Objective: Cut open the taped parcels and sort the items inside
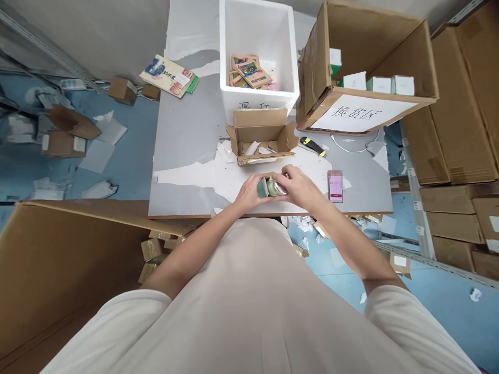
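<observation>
Near the front edge of the table, both hands meet around a small green box (pixel 262 188) and a rounded pale-green item with a silvery end (pixel 277 188). My left hand (pixel 247 194) is closed around the box from the left. From the right, my right hand (pixel 300 188) grips the rounded item, its fingers over the top. Whether that item is partly inside the box is hard to make out. Just beyond the hands stands an opened cardboard carton (pixel 263 140) with white paper scraps in it. A yellow-and-black utility knife (pixel 313 146) lies right of the carton.
A white foam bin (pixel 257 95) holding several colourful packs stands behind the carton. Right of it, a large cardboard box (pixel 316 67) contains several white-and-green boxes. A phone (pixel 335 187) lies at right, booklets (pixel 167 75) at back left. Another big open carton (pixel 74 249) stands by my left side.
</observation>
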{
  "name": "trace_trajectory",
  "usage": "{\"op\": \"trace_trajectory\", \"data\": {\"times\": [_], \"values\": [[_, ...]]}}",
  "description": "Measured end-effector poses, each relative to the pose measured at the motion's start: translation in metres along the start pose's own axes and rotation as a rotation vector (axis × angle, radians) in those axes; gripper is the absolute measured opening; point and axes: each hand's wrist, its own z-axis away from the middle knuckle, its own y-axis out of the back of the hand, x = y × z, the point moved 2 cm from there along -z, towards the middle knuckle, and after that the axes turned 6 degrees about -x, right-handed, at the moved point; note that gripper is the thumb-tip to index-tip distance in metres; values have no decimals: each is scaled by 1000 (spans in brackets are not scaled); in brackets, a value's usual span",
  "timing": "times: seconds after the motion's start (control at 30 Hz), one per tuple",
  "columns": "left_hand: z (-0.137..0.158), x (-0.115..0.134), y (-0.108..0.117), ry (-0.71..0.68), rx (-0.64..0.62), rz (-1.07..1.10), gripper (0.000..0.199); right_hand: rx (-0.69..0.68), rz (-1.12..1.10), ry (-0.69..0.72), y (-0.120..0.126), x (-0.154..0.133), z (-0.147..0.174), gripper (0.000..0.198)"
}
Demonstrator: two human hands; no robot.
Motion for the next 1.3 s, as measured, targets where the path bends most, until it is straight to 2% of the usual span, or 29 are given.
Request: {"op": "trace_trajectory", "data": {"times": [0.13, 0.3, 0.4, 0.47, 0.57, 0.63, 0.73, 0.87, 0.97, 1.03, 1.13, 1.2, 1.3], "values": [[4, -6, -2, -6, 35, 9, 71, -124, 103, -4, -40, 11, -19, 60], [5, -14, 3, -15, 28, 53, 73, -86, 106, 82, -62, 18, -12, 70], [6, -15, 3, -18, 12, 45, 77, -42, 24, 80, -68, 20, -1, 68], [9, -14, -2, -13, 9, 31, 78, 77, -115, -7, -72, 24, 6, 66], [18, -13, -13, -28, 13, 4, 64, 284, -524, -301, -86, 37, 14, 69], [24, -13, -20, -42, 19, -16, 54, 293, -852, -460, -98, 44, 14, 70], [29, -15, -22, -48, 13, -10, 47, 246, -1122, -517, -106, 51, 2, 72], [32, -16, -17, -89, -81, 33, 42, 230, -1230, -427, -96, 53, -26, 75], [35, -16, -16, -99, -122, 74, 45, 275, -1185, -324, -87, 46, -35, 72], [36, -18, -17, -80, -90, 104, 53, 285, -1061, -248, -83, 40, -30, 55], [31, -22, -18, -49, -34, 142, 69, 177, -811, -53, -76, 34, -11, 37], [27, -22, -16, -41, -42, 150, 74, 85, -627, 72, -72, 34, 2, 41], [20, -21, -13, -28, -82, 157, 73, -23, -435, 153, -67, 36, 11, 53]]}}
